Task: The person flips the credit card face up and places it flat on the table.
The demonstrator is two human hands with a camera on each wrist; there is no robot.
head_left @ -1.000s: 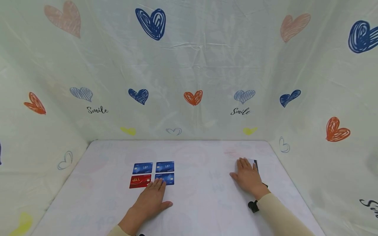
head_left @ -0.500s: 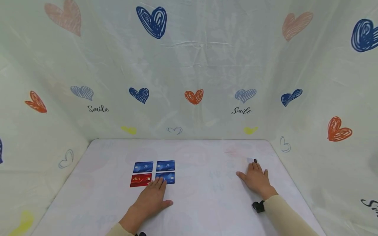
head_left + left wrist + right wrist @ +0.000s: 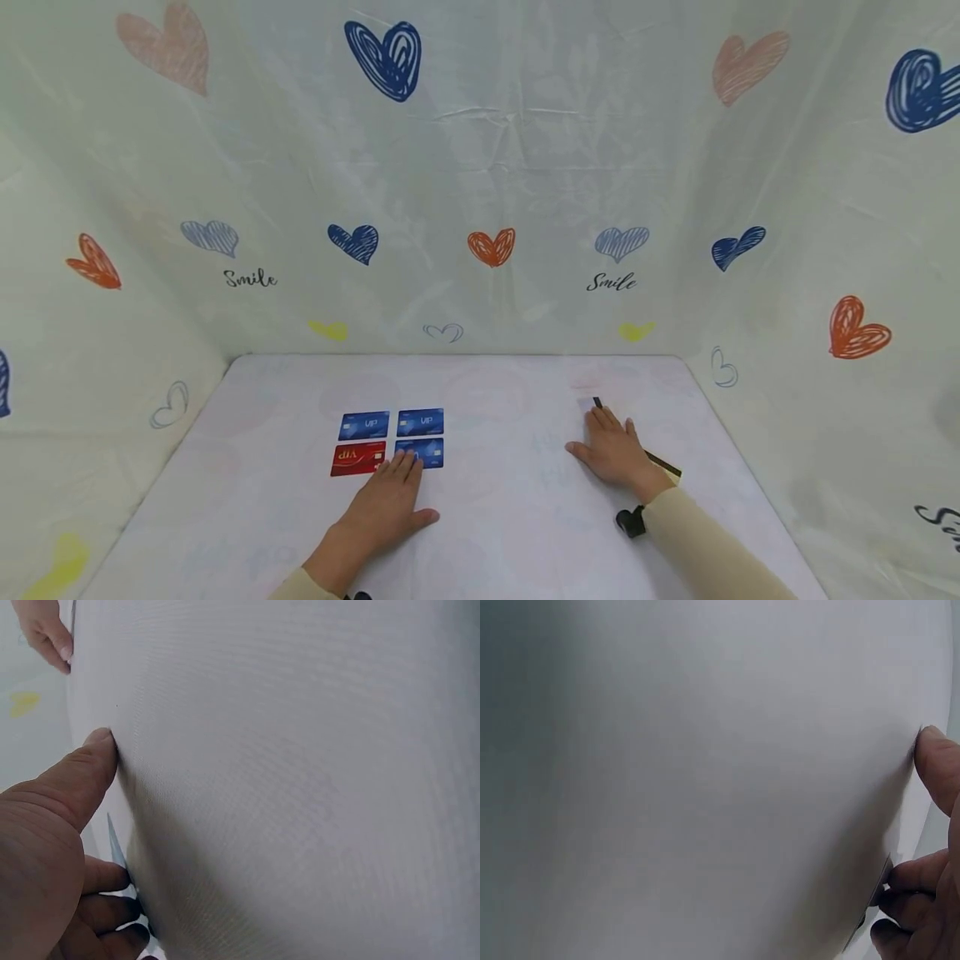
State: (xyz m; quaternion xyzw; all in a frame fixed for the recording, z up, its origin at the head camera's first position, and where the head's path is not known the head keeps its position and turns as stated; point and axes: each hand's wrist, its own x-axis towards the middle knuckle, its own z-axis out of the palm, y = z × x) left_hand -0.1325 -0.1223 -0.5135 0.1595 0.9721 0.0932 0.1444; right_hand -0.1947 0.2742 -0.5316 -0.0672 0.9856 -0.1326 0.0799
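My left hand [image 3: 384,502] lies with fairly straight fingers on the lower right blue card [image 3: 431,454], partly covering it. Close by are two blue VIP cards, the upper left one [image 3: 363,426] and the upper right one [image 3: 420,422], plus a red VIP card [image 3: 357,459] touched by the hand's edge. Over on the right, my right hand [image 3: 617,454] presses its fingertips on a pale card with a black stripe [image 3: 597,402], mostly hidden. A yellowish card with a dark stripe [image 3: 664,467] peeks out beside the right wrist. In the right wrist view, fingers [image 3: 922,870] touch the card's edge.
Both hands are over a white table [image 3: 495,533]. Behind it and at the sides hangs a pale curtain [image 3: 480,167] printed with hearts and "Smile". A black wrist device [image 3: 630,522] sits at the right wrist.
My right hand shifted right and toward me, then back left, with the pale card now farther left under its fingertips. More of the yellowish card shows. My left hand stays put.
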